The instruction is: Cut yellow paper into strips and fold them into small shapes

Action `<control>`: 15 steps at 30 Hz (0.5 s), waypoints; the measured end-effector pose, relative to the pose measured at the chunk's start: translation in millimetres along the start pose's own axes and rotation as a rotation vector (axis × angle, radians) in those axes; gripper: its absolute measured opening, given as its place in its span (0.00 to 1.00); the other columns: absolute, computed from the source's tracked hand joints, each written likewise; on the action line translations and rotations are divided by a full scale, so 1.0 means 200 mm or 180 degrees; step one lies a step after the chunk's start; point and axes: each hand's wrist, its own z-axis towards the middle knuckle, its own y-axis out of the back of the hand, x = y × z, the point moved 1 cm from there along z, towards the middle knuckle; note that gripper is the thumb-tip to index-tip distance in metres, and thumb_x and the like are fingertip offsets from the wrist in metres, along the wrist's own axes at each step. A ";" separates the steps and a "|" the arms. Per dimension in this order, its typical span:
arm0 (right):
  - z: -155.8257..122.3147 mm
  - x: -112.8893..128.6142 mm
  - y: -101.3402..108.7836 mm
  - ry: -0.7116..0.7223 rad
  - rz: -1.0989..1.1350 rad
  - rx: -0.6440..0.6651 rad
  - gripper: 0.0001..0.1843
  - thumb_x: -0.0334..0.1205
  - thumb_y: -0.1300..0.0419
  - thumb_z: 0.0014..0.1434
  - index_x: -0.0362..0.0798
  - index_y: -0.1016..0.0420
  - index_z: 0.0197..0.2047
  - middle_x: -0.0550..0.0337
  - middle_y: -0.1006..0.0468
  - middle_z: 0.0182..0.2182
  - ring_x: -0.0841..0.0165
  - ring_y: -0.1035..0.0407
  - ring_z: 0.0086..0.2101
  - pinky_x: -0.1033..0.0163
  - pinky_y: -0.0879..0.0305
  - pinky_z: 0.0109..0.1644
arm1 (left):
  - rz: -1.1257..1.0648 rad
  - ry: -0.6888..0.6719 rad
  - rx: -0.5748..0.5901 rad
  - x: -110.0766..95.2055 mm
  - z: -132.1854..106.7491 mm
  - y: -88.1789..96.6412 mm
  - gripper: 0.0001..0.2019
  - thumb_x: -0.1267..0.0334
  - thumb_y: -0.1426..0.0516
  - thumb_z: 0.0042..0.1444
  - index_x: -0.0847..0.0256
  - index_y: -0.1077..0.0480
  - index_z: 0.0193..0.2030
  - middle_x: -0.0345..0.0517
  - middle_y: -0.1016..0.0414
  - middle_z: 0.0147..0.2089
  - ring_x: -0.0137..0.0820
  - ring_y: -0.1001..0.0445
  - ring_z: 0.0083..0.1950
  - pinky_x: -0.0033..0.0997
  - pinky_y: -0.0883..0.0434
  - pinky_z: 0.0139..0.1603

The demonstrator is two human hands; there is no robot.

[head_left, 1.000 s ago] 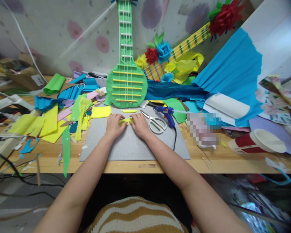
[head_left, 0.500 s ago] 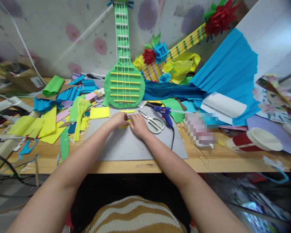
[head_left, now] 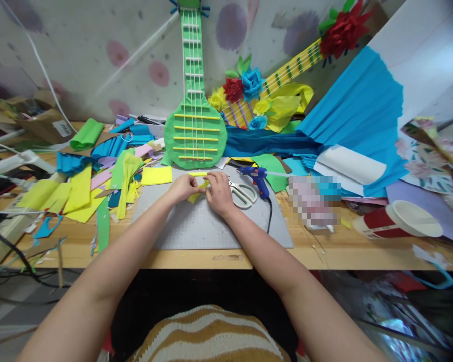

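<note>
Both my hands meet over the grey cutting mat (head_left: 211, 229) and pinch a small yellow paper strip (head_left: 197, 190) between them. My left hand (head_left: 182, 188) grips the strip's left end with closed fingers. My right hand (head_left: 219, 193) holds its right end, fingers curled. The strip is tilted, lifted slightly off the mat. White-handled scissors (head_left: 242, 193) lie just right of my right hand. A blue glue gun (head_left: 257, 177) rests beyond them. Another thin yellow strip (head_left: 197, 174) lies on the mat's far edge.
A green paper guitar (head_left: 195, 131) leans on the wall behind the mat, beside a yellow one with paper flowers (head_left: 249, 88). Yellow, green and blue paper scraps (head_left: 83, 186) crowd the left. Blue pleated paper (head_left: 358, 120) and a red cup (head_left: 396, 226) lie on the right.
My hands have lifted the yellow strip from flat on the mat and shifted slightly away from me; the strip now tilts between my fingers.
</note>
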 end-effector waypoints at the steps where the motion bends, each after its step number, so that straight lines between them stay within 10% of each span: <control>1: 0.00 0.00 0.00 -0.0020 0.0004 -0.0001 0.19 0.28 0.49 0.52 0.44 0.31 0.48 0.48 0.33 0.49 0.59 0.45 0.52 0.53 0.47 0.58 | -0.0057 -0.0007 0.0026 0.00 0.00 -0.01 0.16 0.53 0.37 0.36 0.60 0.38 0.20 0.35 0.35 0.18 0.25 0.37 0.21 0.25 0.44 0.21; 15: -0.01 0.00 0.01 -0.0024 -0.0162 0.0058 0.17 0.29 0.47 0.50 0.46 0.30 0.44 0.49 0.36 0.46 0.59 0.45 0.49 0.54 0.46 0.55 | -0.0632 0.0063 0.0328 0.05 0.00 -0.02 0.22 0.51 0.33 0.29 0.60 0.41 0.18 0.33 0.39 0.14 0.23 0.39 0.16 0.23 0.44 0.17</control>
